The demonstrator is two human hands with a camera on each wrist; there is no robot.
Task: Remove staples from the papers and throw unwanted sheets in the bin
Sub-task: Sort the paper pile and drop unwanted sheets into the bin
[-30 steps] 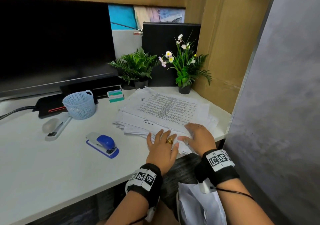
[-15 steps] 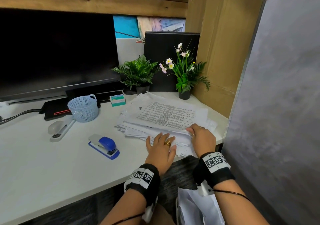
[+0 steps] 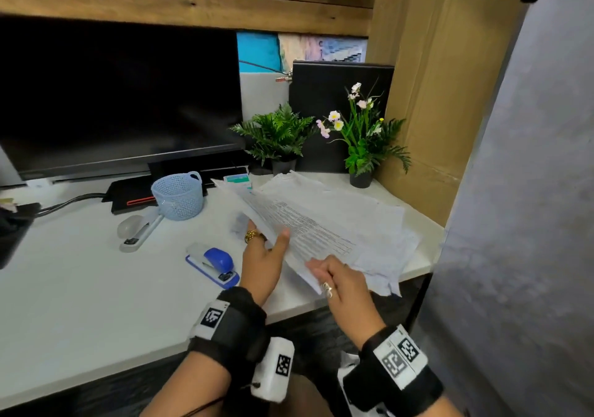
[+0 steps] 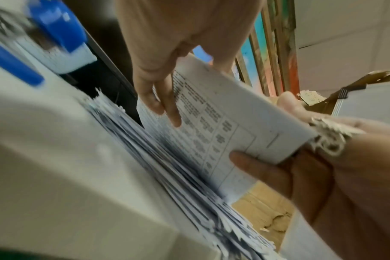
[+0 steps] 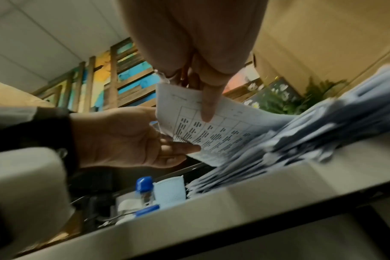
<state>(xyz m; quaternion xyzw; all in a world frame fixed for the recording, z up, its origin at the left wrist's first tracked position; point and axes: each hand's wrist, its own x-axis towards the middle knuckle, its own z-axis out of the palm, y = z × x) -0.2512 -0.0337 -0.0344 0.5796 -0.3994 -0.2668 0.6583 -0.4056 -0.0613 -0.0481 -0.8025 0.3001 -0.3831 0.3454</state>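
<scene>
With both hands, my left hand (image 3: 262, 264) and right hand (image 3: 342, 283), pinching the printed sheaf (image 3: 291, 228) above the pile (image 3: 385, 223), I should tilt it to find its staple.

Left of your paper pile (image 3: 369, 223): bare desk (image 3: 80, 288) | blockers: blue stapler (image 3: 213, 264), basket (image 3: 178, 195) | right: cardboard panel (image 3: 450, 95).

On the worktop (image 3: 80, 288), stapler (image 3: 212, 264) left of the papers (image 3: 369, 223); basket (image 3: 178, 195) behind it, plants (image 3: 279, 133) behind the papers
</scene>
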